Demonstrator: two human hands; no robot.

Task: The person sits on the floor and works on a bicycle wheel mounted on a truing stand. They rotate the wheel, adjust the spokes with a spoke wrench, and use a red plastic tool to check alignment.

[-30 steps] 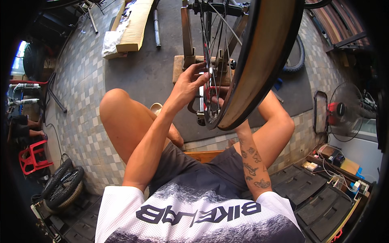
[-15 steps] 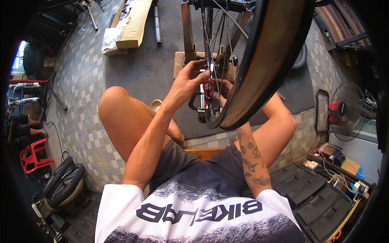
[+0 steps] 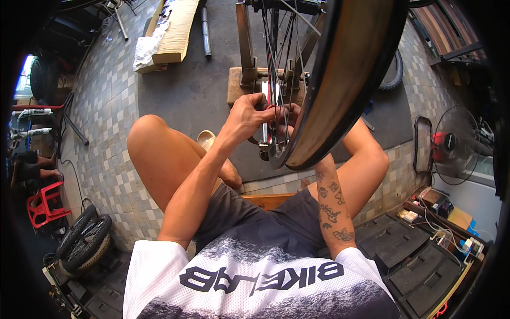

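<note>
Dark matting (image 3: 175, 101) is lying beneath the metal stand (image 3: 245, 48). I'm working among the spokes (image 3: 273, 64) of the wheel (image 3: 350, 80), right of centre: left hand (image 3: 246, 116) holding bent fingers, right hand (image 3: 289, 118) partly hidden, neither grip readable. Close spoke handling seems underway; next is calling for steady fingertips.

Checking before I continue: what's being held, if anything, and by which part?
The left hand is at the spokes of the bicycle wheel; the right hand is partly hidden behind them. What either grips, and where, cannot be told.
</note>
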